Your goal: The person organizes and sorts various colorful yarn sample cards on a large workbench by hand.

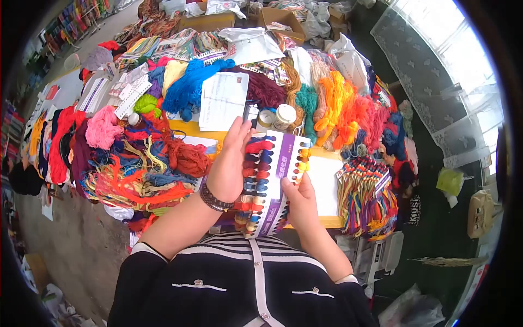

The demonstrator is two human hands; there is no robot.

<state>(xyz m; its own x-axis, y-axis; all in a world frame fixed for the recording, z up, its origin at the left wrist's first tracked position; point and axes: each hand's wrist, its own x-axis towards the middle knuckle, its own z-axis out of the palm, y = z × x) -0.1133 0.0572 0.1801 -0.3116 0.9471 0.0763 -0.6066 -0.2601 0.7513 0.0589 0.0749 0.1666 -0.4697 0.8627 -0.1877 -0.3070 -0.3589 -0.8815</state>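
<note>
A white and purple thread card [279,158], with colored threads looped through both long edges, is held upright and slightly tilted in front of my body. My right hand [302,204] grips its right edge, the thumb lying on the card's face. Along the left edge, my left hand [231,161] lies flat with fingers stretched out, beside the dark red and blue threads. Behind the card are a white sheet [321,182] and the yellow table edge [331,222].
Tangled multicolored yarn [136,180] covers the table's left. Printed papers [224,101], a white jar [285,116] and a tape roll [266,117] are beyond my hands. Orange yarn [329,109] and a bundle of threaded cards [365,196] sit at right. Open cardboard boxes [283,23] stand behind.
</note>
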